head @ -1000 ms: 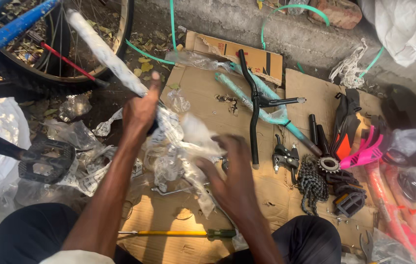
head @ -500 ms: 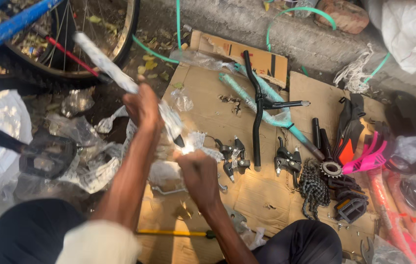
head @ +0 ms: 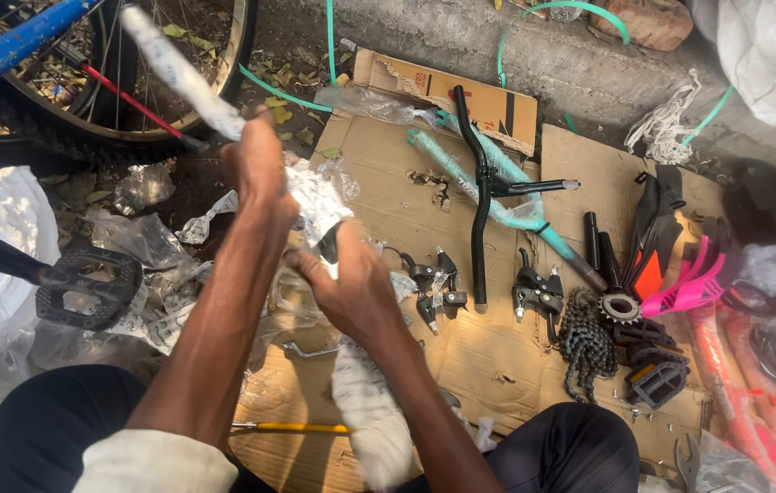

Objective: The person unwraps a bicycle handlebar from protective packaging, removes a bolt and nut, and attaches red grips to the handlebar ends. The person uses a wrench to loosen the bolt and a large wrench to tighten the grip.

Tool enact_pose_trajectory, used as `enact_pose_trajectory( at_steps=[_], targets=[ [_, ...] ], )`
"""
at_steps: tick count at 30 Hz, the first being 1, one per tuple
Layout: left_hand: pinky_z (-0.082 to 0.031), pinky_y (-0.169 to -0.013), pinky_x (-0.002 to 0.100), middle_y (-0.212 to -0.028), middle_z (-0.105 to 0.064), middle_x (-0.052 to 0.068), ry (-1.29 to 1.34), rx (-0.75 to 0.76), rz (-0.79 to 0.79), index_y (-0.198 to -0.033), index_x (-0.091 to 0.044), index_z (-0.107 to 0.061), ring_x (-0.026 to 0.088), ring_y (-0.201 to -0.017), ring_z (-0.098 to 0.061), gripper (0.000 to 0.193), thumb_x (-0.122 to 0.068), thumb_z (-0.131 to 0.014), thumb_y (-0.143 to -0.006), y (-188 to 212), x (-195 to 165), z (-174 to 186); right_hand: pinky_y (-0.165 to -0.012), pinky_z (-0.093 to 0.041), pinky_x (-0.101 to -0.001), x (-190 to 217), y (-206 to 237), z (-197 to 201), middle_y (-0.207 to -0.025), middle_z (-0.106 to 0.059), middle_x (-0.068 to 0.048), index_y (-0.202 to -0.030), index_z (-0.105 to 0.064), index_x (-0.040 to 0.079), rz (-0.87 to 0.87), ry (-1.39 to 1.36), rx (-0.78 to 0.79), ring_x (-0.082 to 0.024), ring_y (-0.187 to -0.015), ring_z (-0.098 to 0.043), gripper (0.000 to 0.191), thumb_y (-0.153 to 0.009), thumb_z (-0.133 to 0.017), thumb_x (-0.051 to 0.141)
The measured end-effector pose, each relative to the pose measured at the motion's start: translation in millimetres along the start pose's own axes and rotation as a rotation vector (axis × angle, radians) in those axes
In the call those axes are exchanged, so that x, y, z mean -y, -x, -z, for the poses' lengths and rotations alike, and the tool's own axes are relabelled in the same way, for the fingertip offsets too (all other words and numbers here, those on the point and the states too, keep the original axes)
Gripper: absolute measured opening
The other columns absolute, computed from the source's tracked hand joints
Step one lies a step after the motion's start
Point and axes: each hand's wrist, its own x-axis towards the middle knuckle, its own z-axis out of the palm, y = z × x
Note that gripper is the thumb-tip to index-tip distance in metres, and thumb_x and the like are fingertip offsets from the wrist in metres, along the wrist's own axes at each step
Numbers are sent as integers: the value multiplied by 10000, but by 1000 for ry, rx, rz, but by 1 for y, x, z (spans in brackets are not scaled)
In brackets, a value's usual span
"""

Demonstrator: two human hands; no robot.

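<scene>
Between the knees, over the cardboard (head: 516, 356), both hands grip one long wrapped bar (head: 178, 78); the left hand (head: 258, 169) is closed around its upper stretch, the right hand (head: 351, 292) is clenched lower down, fingers curled shut; just right of the right hand lie brake levers (head: 434, 283); left of the left hand sits a pedal (head: 87, 288) among plastic wrap, leaving little free room.

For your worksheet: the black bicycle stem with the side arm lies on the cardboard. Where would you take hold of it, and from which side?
Probably best by the long straight shaft of the black stem, below the side arm. It lies flat on the cardboard, bare along its length, so come from above with the grip across its width. Higher up it crosses the teal wrapped tube, which crowds the fingers.
</scene>
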Motion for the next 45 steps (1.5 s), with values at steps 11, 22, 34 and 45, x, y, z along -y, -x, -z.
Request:
enact_pose_trajectory(
  at_steps=[11, 22, 34, 45],
  targets=[
    [-346, -441, 227, -761, -501, 2, 434, 364, 197, -1069, -44, -630, 77, -530, -408, 194, -84, -644, -879, -29, 24, -4, -598, -399, -335, 4, 74, 33, -630, -522, -21, -1116, -653, -38, -708, -709, 434, -173, -613, -484, 459, -924, -725, 372],
    [-501, -691, 412, -987, -627, 121, 375, 270, 263, -1173, 20, -634, 202, -800, -580, 291, -96, -605, -908, -42, 40, 0, -638, -562, -474, -1, 145, 50, -748, -711, -201, -1206, -515, 21, -295, 141, 274, -354, -689, -748, 404, -974, -627, 332],
    [-579, -651, 395, -839, -576, 80, 470, 113, 315, -1056, -2, -622, 199, -673, -595, 169, -104, -593, -924, -82, 26, 45, -529, -428, -304, -104, 235, 88, -649, -653, -74, -1012, -747, -31, -434, -604, -56, -138, -547, -549, 333, -973, -680, 292],
    [-605, -611, 399, -819, -590, 97, 597, 249, 135, -965, -36, -580, 226, -682, -627, 110, -63, -619, -866, -100, 8, 64, -672, -544, -340, -85, 167, 264, -863, -708, -102, -1116, -743, 45, -500, 270, -410, -181, -720, -682, 309, -928, -686, 284]
  ],
)
